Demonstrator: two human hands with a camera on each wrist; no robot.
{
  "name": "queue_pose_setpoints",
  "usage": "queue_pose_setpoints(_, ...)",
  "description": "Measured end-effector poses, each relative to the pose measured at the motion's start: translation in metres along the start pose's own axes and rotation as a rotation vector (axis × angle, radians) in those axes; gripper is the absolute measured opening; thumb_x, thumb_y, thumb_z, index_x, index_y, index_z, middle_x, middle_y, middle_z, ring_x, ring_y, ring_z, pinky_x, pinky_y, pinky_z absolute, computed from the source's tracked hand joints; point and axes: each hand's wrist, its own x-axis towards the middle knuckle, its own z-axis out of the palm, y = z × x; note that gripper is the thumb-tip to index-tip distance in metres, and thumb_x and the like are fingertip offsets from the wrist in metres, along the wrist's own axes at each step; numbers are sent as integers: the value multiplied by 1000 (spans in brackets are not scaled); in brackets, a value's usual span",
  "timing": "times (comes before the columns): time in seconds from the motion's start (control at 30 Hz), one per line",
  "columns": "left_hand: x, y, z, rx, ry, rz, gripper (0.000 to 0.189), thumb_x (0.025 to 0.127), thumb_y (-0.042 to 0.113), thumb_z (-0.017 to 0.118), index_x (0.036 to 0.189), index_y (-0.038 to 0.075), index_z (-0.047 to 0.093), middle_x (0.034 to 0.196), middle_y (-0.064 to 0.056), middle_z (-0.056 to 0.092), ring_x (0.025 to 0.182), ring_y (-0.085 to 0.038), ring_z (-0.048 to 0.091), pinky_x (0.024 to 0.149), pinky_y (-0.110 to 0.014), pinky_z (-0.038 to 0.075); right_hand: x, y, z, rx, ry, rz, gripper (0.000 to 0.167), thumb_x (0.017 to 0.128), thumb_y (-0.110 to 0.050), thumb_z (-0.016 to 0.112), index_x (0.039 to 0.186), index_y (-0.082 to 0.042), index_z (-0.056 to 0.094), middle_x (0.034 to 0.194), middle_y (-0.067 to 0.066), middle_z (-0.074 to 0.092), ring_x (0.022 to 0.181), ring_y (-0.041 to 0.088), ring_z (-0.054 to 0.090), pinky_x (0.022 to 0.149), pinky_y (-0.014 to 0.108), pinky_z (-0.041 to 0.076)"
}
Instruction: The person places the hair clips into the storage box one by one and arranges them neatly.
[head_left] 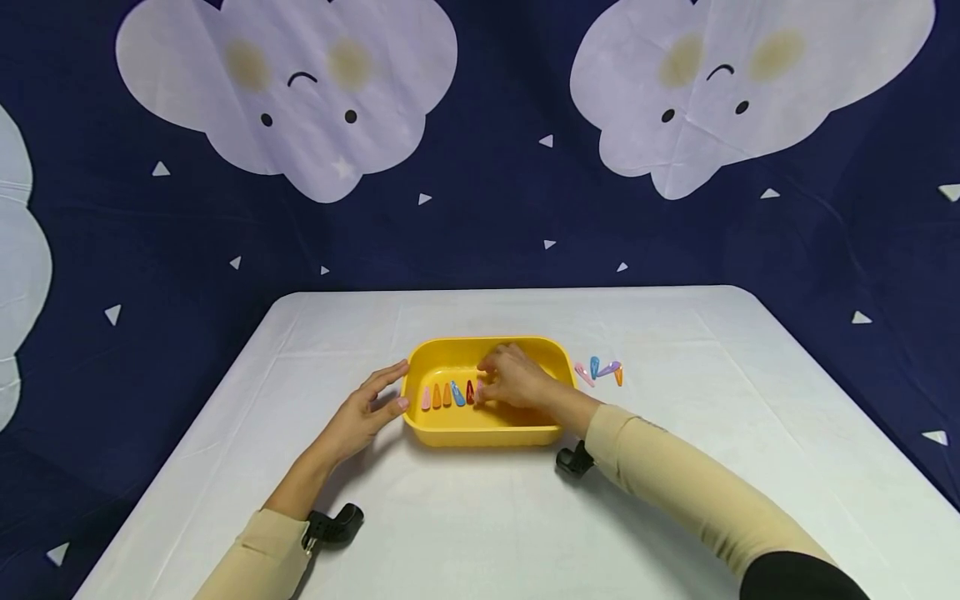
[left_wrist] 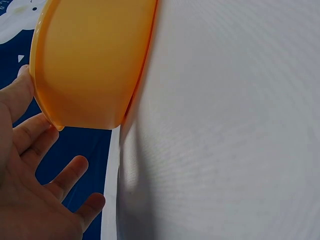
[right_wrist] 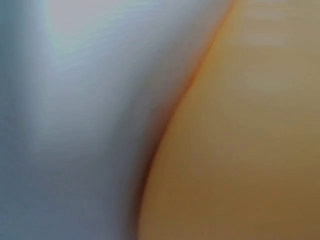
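Note:
A yellow tray (head_left: pixel 480 437) holds a row of snap hair clips: a pink clip (head_left: pixel 426 398), two orange ones, a blue clip (head_left: pixel 457 393) and a red clip (head_left: pixel 470 392). Over the tray reaches my right hand (head_left: pixel 517 379), thumb and fingers pinching a pinkish hair clip (head_left: pixel 480 388) at the row's right end, mostly covered by the fingertips. With spread fingers my left hand (head_left: pixel 367 414) touches the tray's left rim; the left wrist view shows its fingertips at the edge of the tray wall (left_wrist: pixel 95 65). Only the blurred tray side (right_wrist: pixel 240 140) fills the right wrist view.
Several more hair clips lie on the white table (head_left: pixel 750 433) just right of the tray: a pink one (head_left: pixel 584 375), a blue one (head_left: pixel 595 367), a purple one (head_left: pixel 609 368) and an orange one (head_left: pixel 618 377). Behind the table hangs a dark blue cloth (head_left: pixel 495 167) with clouds.

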Motion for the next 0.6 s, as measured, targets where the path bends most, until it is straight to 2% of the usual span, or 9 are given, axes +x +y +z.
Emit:
queue_pose_setpoints(0.23, 0, -1, 0, -5, 1, 1, 54, 94, 20, 58, 143, 9, 40, 152, -12, 34, 143, -37, 23, 110, -67, 19, -2, -5, -14, 27, 37, -53, 46, 79, -31, 75, 115, -4, 65, 108, 8, 66, 104, 23, 53, 94, 36, 45)
queue_pose_setpoints(0.6, 1, 0, -1, -5, -4, -4, 53, 94, 21, 58, 143, 9, 40, 152, -12, 34, 144, -37, 22, 111, -66, 18, -13, -11, -47, 97, 65, -29, 52, 81, -38, 72, 123, -9, 62, 113, 6, 63, 107, 23, 54, 96, 39, 46)
